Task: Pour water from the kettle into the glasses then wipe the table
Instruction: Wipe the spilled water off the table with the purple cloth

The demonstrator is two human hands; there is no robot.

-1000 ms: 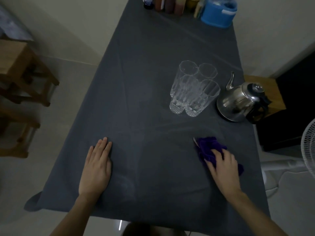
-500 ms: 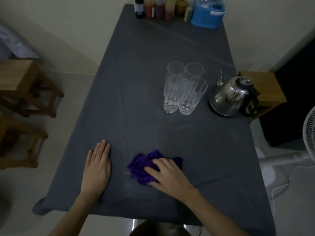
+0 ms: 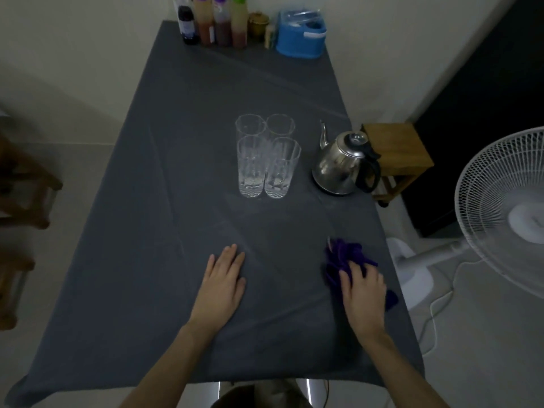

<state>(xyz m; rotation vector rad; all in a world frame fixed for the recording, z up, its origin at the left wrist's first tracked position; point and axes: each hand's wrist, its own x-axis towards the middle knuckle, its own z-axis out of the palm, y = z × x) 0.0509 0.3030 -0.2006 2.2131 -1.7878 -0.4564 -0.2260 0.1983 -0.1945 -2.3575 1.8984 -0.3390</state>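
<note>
Several tall clear glasses [image 3: 266, 159] stand bunched together at the middle of the table, which is covered by a dark grey cloth [image 3: 176, 172]. To their right sits a steel kettle [image 3: 343, 164] with a black handle, spout pointing away. My right hand [image 3: 363, 293] presses a crumpled purple cloth [image 3: 343, 259] onto the table near the right edge; the cloth sticks out beyond my fingers. Flat on the table, palm down, lies my left hand [image 3: 222, 284], fingers together, holding nothing.
Bottles [image 3: 215, 22] and a blue container [image 3: 301, 36] line the far end. Past the right edge stand a wooden stool [image 3: 397, 150] and a white fan [image 3: 506, 210] with its cord on the floor. Wooden furniture [image 3: 26, 195] stands at the left.
My right hand swept the purple cloth from the near right to the middle beside my left hand, then back to the right edge. The left hand stayed flat in place.
</note>
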